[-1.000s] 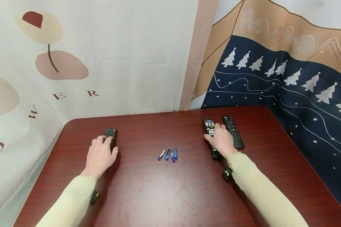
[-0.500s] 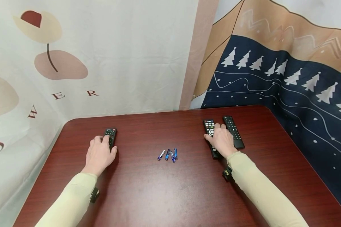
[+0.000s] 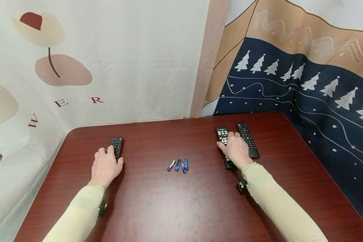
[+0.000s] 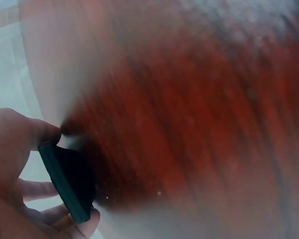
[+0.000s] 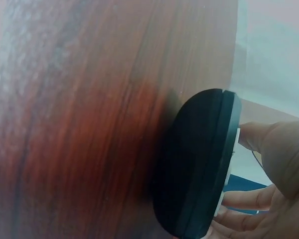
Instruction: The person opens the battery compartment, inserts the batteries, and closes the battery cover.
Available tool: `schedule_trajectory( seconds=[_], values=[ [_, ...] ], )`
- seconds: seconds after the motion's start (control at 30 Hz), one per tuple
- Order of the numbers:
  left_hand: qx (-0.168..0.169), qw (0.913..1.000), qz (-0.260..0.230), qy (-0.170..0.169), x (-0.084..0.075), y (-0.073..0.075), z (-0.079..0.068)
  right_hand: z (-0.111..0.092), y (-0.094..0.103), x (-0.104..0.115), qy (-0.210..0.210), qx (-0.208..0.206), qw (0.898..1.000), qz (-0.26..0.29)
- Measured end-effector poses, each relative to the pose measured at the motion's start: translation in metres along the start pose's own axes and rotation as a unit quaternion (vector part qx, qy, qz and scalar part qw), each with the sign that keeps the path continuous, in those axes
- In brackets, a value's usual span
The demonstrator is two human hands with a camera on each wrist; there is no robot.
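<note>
My left hand [image 3: 105,168] is around a black remote control [image 3: 117,145] lying at the left of the table. In the left wrist view, the remote's dark end [image 4: 67,179] stands between thumb and fingers, the thumb at its upper edge and a fingertip round the lower one. My right hand [image 3: 237,149] lies over a larger black remote with white and coloured buttons [image 3: 222,133]. Its thumb reaches toward that remote's left edge. In the right wrist view, thumb and fingers lie at the button face of this thick remote [image 5: 194,164], whose underside faces the table.
A third remote [image 3: 248,141] lies just right of my right hand. Several small blue batteries [image 3: 177,165] lie between the hands on the reddish-brown wooden table [image 3: 169,201]. A white printed curtain [image 3: 139,67] hangs behind, and a dark tree-patterned cloth [image 3: 320,101] at the right.
My left hand has shifted slightly left and back along its remote, showing more of the buttons. The right hand and the remotes have stayed put; the head view has drifted a little.
</note>
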State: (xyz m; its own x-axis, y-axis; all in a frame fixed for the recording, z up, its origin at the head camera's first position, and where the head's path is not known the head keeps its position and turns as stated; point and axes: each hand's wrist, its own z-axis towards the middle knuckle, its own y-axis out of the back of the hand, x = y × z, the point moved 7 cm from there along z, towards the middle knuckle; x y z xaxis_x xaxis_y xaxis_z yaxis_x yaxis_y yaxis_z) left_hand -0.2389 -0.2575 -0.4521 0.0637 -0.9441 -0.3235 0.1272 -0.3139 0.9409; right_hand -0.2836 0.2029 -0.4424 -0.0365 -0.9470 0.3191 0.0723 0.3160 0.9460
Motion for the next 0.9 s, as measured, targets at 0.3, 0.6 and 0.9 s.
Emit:
schedule_trajectory(
  seconds=[0.3, 0.6, 0.9],
  values=[
    [0.013, 0.9992, -0.015, 0.036, 0.004, -0.004, 0.002, -0.004, 0.004, 0.003, 0.011, -0.035, 0.999, 0.008],
    [-0.005, 0.9980, -0.047, 0.042, 0.000, -0.004, 0.000, -0.011, 0.010, 0.010, 0.032, -0.062, 0.997, 0.022],
    [-0.017, 0.9964, -0.075, 0.037, -0.009, -0.003, -0.003, -0.012, 0.008, 0.016, 0.032, -0.055, 0.997, 0.032]
  ],
)
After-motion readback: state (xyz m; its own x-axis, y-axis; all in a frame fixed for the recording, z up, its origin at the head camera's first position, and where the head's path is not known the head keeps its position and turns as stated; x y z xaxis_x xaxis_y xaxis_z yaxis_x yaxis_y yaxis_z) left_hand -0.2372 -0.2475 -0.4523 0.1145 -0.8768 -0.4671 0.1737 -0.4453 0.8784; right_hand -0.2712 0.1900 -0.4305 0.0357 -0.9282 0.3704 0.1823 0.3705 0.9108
